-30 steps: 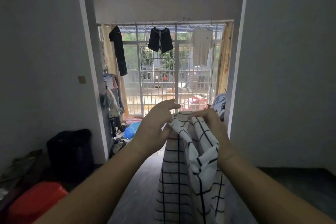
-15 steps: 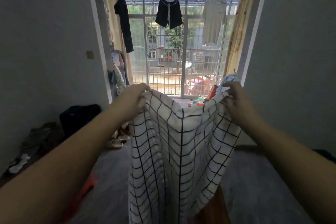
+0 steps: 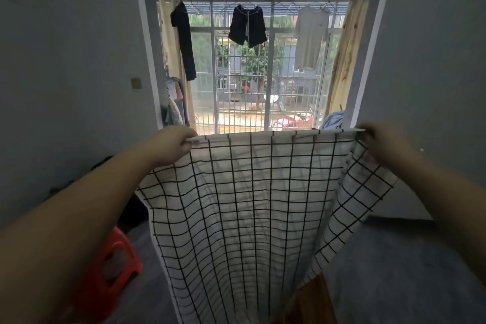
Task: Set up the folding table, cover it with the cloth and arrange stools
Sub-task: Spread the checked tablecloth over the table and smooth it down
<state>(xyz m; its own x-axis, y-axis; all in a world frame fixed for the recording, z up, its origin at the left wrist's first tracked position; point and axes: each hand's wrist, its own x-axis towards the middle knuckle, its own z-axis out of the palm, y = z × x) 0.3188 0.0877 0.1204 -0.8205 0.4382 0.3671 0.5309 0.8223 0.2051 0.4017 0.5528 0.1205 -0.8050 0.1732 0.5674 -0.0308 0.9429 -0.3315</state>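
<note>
Left hand (image 3: 171, 145) pinched on near-left top corner of checked cloth (image 3: 252, 208); fingers curled over hem, thumb side hidden behind fabric. Right hand (image 3: 381, 143) clamped likewise on top right corner, fingertips lost in a fold of the cloth there. Both arms stretched forward, forearms cut off by lower frame edges.

Cloth held up taut along top edge between the two hands, hanging down in centre of view, white with black grid. Right side flares out in a loose flap below right hand. Lower hem runs out of frame at bottom; full length cannot be told. Light from far window shows through weave, faint shadow lines behind.

Sliver of brown wooden counter (image 3: 310, 305) visible bottom centre-right, just beside cloth's lower edge; most of it hidden behind the fabric, shape and legs not readable.

Red plastic stool (image 3: 110, 268) on floor near left, partly covered by left forearm. Dark bag or bundle (image 3: 131, 213) against left wall, mostly hidden by arm and cloth, too dim to identify.

Far end: barred window (image 3: 263, 73) with dark shorts (image 3: 247, 26), dark garment at left, pale shirt (image 3: 311, 37) on hangers. Yellow curtain (image 3: 347, 60) at right. Lower part of window blocked by cloth.
</note>
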